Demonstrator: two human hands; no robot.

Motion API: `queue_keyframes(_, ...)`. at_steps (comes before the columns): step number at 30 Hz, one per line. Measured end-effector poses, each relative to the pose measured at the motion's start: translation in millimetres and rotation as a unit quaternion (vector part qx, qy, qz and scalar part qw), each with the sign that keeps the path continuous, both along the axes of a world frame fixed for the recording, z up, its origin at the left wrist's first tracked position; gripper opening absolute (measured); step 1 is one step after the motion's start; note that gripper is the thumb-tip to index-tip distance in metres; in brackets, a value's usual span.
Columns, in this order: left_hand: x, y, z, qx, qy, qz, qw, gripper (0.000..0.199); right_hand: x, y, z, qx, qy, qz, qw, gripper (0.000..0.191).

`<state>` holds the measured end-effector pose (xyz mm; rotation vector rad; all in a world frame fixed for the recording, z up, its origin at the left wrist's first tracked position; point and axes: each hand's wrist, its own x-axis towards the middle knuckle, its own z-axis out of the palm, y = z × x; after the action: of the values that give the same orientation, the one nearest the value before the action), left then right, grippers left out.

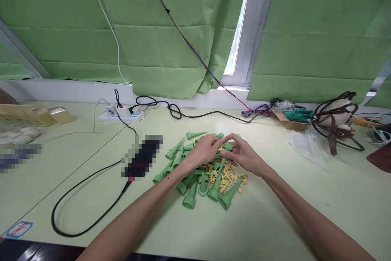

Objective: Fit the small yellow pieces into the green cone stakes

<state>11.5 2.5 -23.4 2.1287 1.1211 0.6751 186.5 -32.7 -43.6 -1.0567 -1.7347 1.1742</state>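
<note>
A heap of green tapered plastic nozzles (190, 199) lies on the table, mixed with many small yellow plastic pieces (226, 177). Over the back of the heap, my left hand (207, 149) is closed with its fingers curled downward; what sits in them is hidden. My right hand (244, 156) meets it from the other side, index finger and thumb bent around a green nozzle end (228, 146). The fingertips of both hands come very close or touch. More nozzles and yellow pieces lie beneath and in front of the hands.
Left of the heap are a blurred-out dark device (142, 159) and its black cable (53, 212). A white power strip (122, 117) stands at the back. To the right are a clear plastic bag (307, 145), a cardboard box (288, 121) and a strapped bag (336, 112).
</note>
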Motion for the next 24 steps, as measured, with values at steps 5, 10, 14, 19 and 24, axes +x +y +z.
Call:
queue_keyframes(5, -6.0, -6.0, 2.0, -0.056, 0.011, -0.039, 0.998, 0.055, 0.7, -0.5, 2.9, -0.027, 0.035, 0.012, 0.999, 0.048)
queue_keyframes(10, -3.4, -3.5, 0.2, 0.009, -0.034, -0.041, 0.999, 0.032, 1.1, 0.4, 3.1, -0.048, 0.064, 0.013, 0.997, 0.052)
queue_keyframes(14, -4.8, -0.2, -1.7, -0.036, -0.021, -0.034, 0.999, 0.043, 1.3, -0.3, 2.9, -0.054, 0.042, 0.008, 0.998, 0.051)
queue_keyframes(19, -11.0, -2.0, 1.0, -0.103, -0.025, -0.076, 0.991, 0.038, 1.4, -0.8, 1.1, -0.052, 0.051, 0.014, 0.997, 0.051)
queue_keyframes(24, -8.3, -6.6, 4.1, 0.003, -0.023, -0.076, 0.997, 0.033, 3.3, -0.2, 2.0, -0.068, 0.069, 0.039, 0.995, 0.047)
